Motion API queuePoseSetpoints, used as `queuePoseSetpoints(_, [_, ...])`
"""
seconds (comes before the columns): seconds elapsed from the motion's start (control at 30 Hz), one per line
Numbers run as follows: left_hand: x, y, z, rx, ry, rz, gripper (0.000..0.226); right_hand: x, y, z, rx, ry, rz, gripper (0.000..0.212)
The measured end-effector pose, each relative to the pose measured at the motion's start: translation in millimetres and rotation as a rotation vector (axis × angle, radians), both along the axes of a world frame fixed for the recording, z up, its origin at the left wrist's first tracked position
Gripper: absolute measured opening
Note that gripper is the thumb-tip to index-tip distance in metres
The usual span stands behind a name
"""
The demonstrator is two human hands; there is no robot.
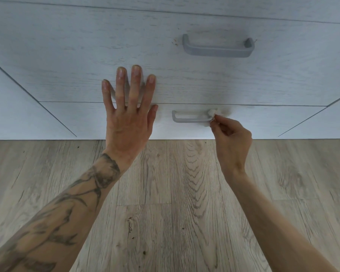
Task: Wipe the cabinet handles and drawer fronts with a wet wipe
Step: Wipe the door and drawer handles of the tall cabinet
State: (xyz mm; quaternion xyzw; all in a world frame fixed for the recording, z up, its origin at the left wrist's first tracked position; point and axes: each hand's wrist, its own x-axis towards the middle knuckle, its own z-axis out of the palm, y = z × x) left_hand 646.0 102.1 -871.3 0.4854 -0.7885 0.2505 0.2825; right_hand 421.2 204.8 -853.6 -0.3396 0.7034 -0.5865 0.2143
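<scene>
Left grip [129, 122] released, fingers spread straight, flat against upper drawer front [77, 55], thumb tip past seam on lower drawer front [82, 120]. Tattooed forearm [67, 205] below it. Lower handle [190, 119] just right of thumb. Upper handle [217, 49] higher, no hand on it. Wet wipe [213, 112] bunched at right end of lower handle. Right grip [232, 140] pinches wipe between thumb and fingertips. Wood-look floor [165, 193] beneath cabinet.

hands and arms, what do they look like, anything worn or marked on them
Both are bare: no sleeves, gloves, rings or watch in view. The left forearm carries dark tattoo work from the wrist upward; the left hand itself is unmarked. The right hand and right forearm show no markings.
</scene>
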Motion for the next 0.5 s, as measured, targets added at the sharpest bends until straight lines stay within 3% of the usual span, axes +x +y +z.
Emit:
queuePoseSetpoints(0.4, [0,1,0,-0.012,0.001,-0.001,0.076,-4,2,3,0.020,0.033,0.048,0.023])
queuePoseSetpoints(0.5, [-2,2,1,-0.009,0.003,0.001,0.075,2,6,0,0.000,-0.063,0.025,0.019])
